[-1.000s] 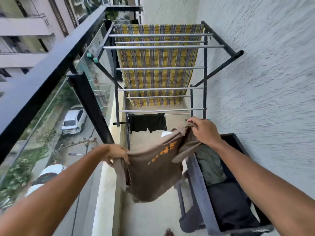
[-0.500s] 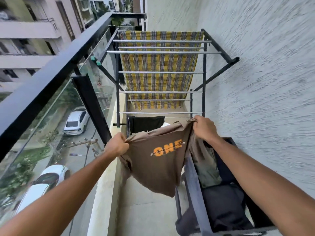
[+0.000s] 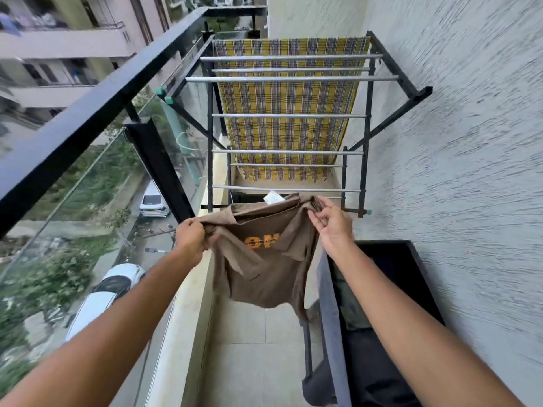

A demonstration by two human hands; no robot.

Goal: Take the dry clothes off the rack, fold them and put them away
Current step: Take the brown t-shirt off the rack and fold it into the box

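A brown T-shirt (image 3: pixel 264 265) with orange lettering hangs in the air between my hands, in front of the drying rack (image 3: pixel 286 116). My left hand (image 3: pixel 191 239) grips its left shoulder edge. My right hand (image 3: pixel 330 227) pinches the right shoulder near the collar. A yellow checked cloth (image 3: pixel 286 95) hangs over the rack's far rails. A dark garment (image 3: pixel 246 197) on the lowest rail is mostly hidden behind the shirt. A dark basket (image 3: pixel 411 259) at my right holds a green garment (image 3: pixel 349 306) and dark clothes.
A black railing (image 3: pixel 97 98) with glass panels runs along the left, with cars and a street far below. A rough grey wall (image 3: pixel 470 142) closes the right side. Pale floor tiles (image 3: pixel 255 359) show between the ledge and the basket.
The shirt has gone from spread flat with its lettering showing to partly folded on itself. Both hands have shifted their hold along the shoulders and come a little closer together.
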